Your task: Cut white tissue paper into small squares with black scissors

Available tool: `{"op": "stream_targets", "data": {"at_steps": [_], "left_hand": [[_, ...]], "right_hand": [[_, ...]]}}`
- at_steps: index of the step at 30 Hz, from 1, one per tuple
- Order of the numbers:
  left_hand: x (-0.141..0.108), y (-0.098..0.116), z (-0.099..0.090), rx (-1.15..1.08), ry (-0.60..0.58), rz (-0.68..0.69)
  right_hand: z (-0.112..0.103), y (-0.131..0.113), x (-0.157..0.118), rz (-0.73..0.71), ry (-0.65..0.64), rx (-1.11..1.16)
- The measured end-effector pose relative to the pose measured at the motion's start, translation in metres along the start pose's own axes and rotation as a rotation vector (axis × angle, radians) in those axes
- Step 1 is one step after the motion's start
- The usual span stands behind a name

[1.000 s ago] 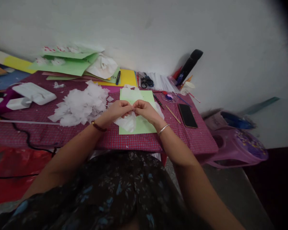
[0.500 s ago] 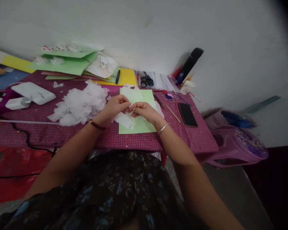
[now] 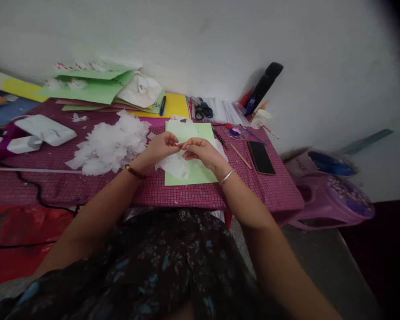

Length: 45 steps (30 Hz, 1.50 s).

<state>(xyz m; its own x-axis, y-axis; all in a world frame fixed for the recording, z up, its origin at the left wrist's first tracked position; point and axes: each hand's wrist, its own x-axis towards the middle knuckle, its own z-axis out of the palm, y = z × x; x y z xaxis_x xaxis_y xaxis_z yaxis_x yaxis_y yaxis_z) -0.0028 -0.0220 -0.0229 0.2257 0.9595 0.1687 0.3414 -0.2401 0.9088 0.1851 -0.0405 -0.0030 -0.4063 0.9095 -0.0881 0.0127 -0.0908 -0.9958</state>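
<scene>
Above a light green sheet (image 3: 200,177), my left hand (image 3: 163,146) and my right hand (image 3: 202,152) meet at the fingertips. Both are closed in a pinch, and whatever lies between the fingers is too small to make out. Thin white paper (image 3: 176,167) rests on the sheet beneath them, and another white piece (image 3: 183,130) lies at its top. Left of my left hand is a large heap of white paper pieces (image 3: 111,142).
A phone (image 3: 261,158), a wooden stick (image 3: 240,155) and a black pen (image 3: 219,137) lie to the right. Scissors (image 3: 203,110) are at the back. A white and purple device (image 3: 46,130) and a long thin rod (image 3: 40,170) are at the left.
The fingertips of both hands have shifted slightly, and the fingers of my right hand are a little straighter. The hands stay together over the green sheet.
</scene>
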Motion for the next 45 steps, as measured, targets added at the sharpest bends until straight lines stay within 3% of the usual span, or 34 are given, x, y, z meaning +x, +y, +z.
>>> {"op": "stream_targets", "data": {"at_steps": [5, 10, 14, 17, 22, 25, 28, 32, 39, 43, 45], "left_hand": [[-0.004, 0.001, 0.006, 0.072, -0.062, -0.047], [-0.013, 0.017, 0.006, 0.207, -0.156, -0.021], [-0.014, 0.024, 0.006, 0.329, -0.172, 0.044], [-0.010, 0.019, 0.005, 0.349, -0.173, 0.059], [-0.002, 0.007, 0.003, 0.170, -0.219, -0.055], [0.000, 0.003, 0.002, 0.089, -0.221, -0.104], [0.000, 0.002, 0.001, 0.051, -0.225, -0.112], [0.000, 0.003, 0.001, 0.043, -0.216, -0.110], [-0.002, 0.013, -0.006, -0.035, -0.215, -0.086], [-0.007, 0.023, -0.014, -0.054, -0.297, -0.027], [-0.009, 0.026, -0.017, -0.020, -0.329, -0.004]], "right_hand": [[0.000, 0.005, 0.006, -0.052, 0.079, 0.033], [0.000, 0.009, 0.012, -0.027, 0.175, 0.081], [-0.004, 0.004, 0.009, -0.025, 0.186, -0.012], [-0.013, -0.006, 0.001, -0.121, 0.069, -0.182], [-0.031, -0.018, -0.015, -0.289, -0.264, -0.747], [-0.027, -0.015, -0.021, -0.302, -0.443, -0.994], [-0.010, -0.007, -0.025, -0.344, -0.493, -1.204], [0.011, 0.004, -0.022, -0.417, -0.299, -1.231], [0.004, 0.008, -0.004, -0.257, 0.018, -0.610], [0.000, 0.004, -0.002, -0.201, 0.110, -0.457], [-0.004, 0.001, -0.003, -0.238, 0.086, -0.478]]}}
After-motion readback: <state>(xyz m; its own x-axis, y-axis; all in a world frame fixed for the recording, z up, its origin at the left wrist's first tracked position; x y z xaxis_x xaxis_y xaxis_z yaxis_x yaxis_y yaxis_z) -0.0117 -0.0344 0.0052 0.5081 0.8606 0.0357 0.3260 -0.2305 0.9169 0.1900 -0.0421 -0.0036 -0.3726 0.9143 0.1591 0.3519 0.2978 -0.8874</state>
